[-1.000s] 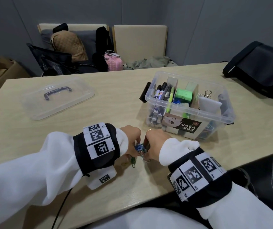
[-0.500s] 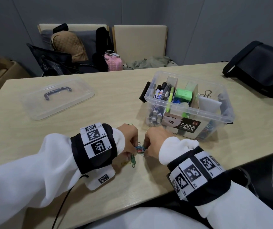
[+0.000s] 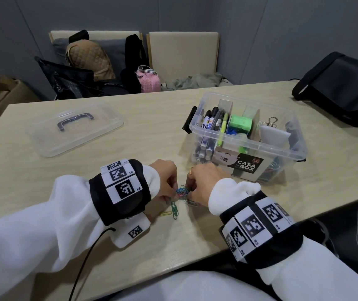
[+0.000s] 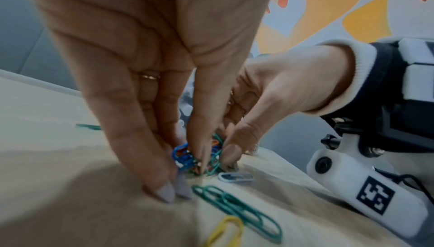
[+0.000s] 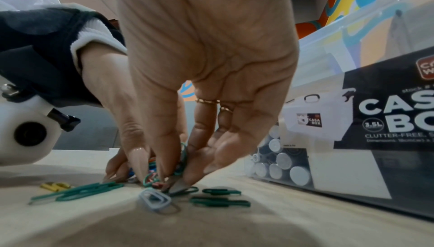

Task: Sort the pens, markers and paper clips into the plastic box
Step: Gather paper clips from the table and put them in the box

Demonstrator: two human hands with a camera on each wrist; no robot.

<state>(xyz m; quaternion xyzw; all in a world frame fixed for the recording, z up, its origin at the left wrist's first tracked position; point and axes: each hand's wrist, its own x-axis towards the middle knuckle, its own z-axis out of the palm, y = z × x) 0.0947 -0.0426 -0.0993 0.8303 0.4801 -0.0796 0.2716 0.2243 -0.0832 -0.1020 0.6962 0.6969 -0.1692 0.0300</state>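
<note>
A small heap of coloured paper clips (image 3: 182,190) lies on the table in front of the clear plastic box (image 3: 247,146). My left hand (image 3: 173,193) and right hand (image 3: 188,194) meet over it, fingertips down. In the left wrist view the left hand (image 4: 185,167) pinches the tangled clips (image 4: 185,155) between thumb and fingers. In the right wrist view the right hand (image 5: 162,171) pinches the same tangle (image 5: 152,175) from the other side. Markers and pens (image 3: 211,122) stand in the box's left compartment.
Loose clips lie near the heap: green (image 3: 174,210), yellow (image 3: 166,213), grey (image 3: 192,203), and more green ones (image 5: 218,201) by the box. The box lid (image 3: 76,129) lies at the far left. A black bag (image 3: 343,88) sits at the far right.
Both hands have stayed over the heap while their fingers drew in tighter on the clips. The loose green and yellow clips now show more plainly beside the left hand.
</note>
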